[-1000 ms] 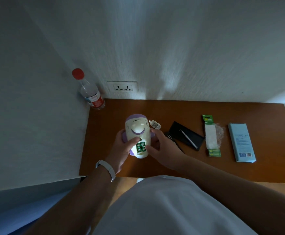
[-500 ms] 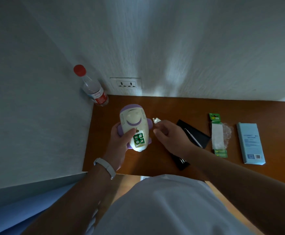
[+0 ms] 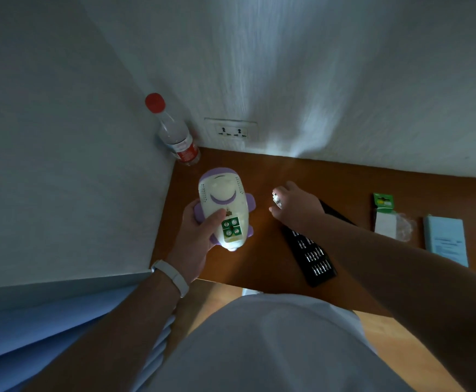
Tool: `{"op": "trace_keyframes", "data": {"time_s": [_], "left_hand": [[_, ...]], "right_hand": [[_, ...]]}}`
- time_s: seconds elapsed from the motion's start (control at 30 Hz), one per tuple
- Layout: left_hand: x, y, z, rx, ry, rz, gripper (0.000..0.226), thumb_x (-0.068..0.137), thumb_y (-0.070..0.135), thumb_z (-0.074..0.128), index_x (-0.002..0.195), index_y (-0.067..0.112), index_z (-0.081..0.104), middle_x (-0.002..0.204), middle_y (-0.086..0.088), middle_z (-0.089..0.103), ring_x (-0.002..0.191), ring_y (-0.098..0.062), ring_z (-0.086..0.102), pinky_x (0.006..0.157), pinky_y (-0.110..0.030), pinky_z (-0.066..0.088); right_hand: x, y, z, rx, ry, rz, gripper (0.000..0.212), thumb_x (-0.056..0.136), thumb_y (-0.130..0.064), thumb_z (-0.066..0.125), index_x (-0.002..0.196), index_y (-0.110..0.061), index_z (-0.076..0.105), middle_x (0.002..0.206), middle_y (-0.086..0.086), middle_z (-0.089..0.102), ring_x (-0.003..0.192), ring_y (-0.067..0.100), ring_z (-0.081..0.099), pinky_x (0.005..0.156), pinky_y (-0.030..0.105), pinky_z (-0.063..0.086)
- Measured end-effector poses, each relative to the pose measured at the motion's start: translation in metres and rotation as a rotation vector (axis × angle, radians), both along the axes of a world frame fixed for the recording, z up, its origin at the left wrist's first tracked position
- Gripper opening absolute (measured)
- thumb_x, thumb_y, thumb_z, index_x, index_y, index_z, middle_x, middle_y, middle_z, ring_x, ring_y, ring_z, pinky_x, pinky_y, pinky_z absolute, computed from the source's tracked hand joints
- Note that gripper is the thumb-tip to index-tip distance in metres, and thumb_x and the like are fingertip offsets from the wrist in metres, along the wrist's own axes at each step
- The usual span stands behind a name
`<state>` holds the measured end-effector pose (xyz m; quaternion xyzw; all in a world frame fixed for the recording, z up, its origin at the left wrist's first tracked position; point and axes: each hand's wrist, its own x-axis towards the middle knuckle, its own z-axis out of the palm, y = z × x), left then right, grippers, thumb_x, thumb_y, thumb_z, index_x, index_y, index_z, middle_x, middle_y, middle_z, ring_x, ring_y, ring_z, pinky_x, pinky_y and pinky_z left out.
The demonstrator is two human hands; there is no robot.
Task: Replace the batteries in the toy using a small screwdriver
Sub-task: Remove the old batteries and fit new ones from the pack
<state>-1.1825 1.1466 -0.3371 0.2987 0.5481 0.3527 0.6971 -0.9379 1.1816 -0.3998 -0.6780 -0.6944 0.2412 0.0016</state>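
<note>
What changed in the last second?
The right hand left the toy, moved right, and its fingers now pinch the small cover that lay beside it. The left hand holds the toy as before, with the battery bay open. The bottle is unmoved.

The toy (image 3: 222, 205) your left hand (image 3: 194, 236) is gripping is showing a white body with purple trim and a purple crescent, and its green panel (image 3: 232, 229) is carrying four silvery round cells in a square. Right of the toy, the small piece (image 3: 277, 198) your right hand (image 3: 296, 205) is pinching is glinting white and silver. Further right of the toy, a black case (image 3: 311, 256) is showing rows of silvery bits, a packet (image 3: 384, 213) is showing green ends around a white middle, and a box (image 3: 444, 240) is looking pale blue. Behind the toy, a clear bottle (image 3: 178, 137) is wearing a red cap and red label. Under the toy, the table (image 3: 259, 264) is glowing orange-brown. Your wristband (image 3: 171, 277) is showing white.
</note>
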Motion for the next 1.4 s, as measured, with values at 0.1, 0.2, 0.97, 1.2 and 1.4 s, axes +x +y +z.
{"op": "trace_keyframes", "data": {"time_s": [0.1,0.2,0.97,1.2,1.4], "left_hand": [[0.0,-0.002,0.002,0.001,0.007,0.029,0.071,0.077,0.018,0.074,0.141,0.012,0.043,0.136,-0.017,0.061,0.121,-0.036,0.064,0.086,-0.049,0.06],[0.001,-0.004,0.003,0.002,-0.013,0.019,0.075,0.078,0.017,0.073,0.145,0.009,0.04,0.138,-0.022,0.058,0.124,-0.041,0.061,0.093,-0.057,0.055],[0.01,-0.001,0.03,0.079,-0.106,-0.016,0.07,0.087,0.015,0.075,0.147,0.009,0.041,0.14,-0.02,0.058,0.127,-0.041,0.059,0.104,-0.063,0.047],[0.014,-0.006,0.049,0.133,-0.125,-0.024,0.079,0.075,0.026,0.081,0.144,0.014,0.045,0.135,-0.013,0.064,0.122,-0.033,0.064,0.096,-0.053,0.056],[0.014,-0.011,0.055,0.157,-0.135,-0.037,0.071,0.079,0.019,0.072,0.144,0.015,0.044,0.134,-0.014,0.064,0.118,-0.031,0.066,0.09,-0.046,0.06]], "right_hand": [[-0.004,0.002,-0.005,-0.01,-0.051,0.077,0.029,0.097,-0.038,0.055,0.118,-0.019,0.055,0.108,0.0,0.055,0.073,0.013,0.054,0.057,0.026,0.037],[-0.007,0.005,-0.006,-0.026,-0.016,0.059,0.022,0.097,-0.033,0.055,0.112,-0.018,0.055,0.096,-0.002,0.056,0.074,0.013,0.055,0.061,0.028,0.04],[-0.021,-0.048,0.111,-0.011,1.097,-0.586,0.01,0.089,-0.023,0.069,0.098,-0.026,0.068,0.081,-0.004,0.073,0.072,0.01,0.068,0.066,0.024,0.057],[-0.023,-0.06,0.143,-0.171,1.498,-0.915,0.022,0.096,-0.018,0.054,0.109,-0.004,0.066,0.075,0.009,0.063,0.06,0.015,0.062,0.051,0.025,0.05],[-0.026,-0.076,0.152,-0.134,1.412,-0.737,0.021,0.1,-0.022,0.054,0.102,-0.01,0.071,0.073,0.002,0.064,0.065,0.012,0.061,0.059,0.022,0.052]]}}
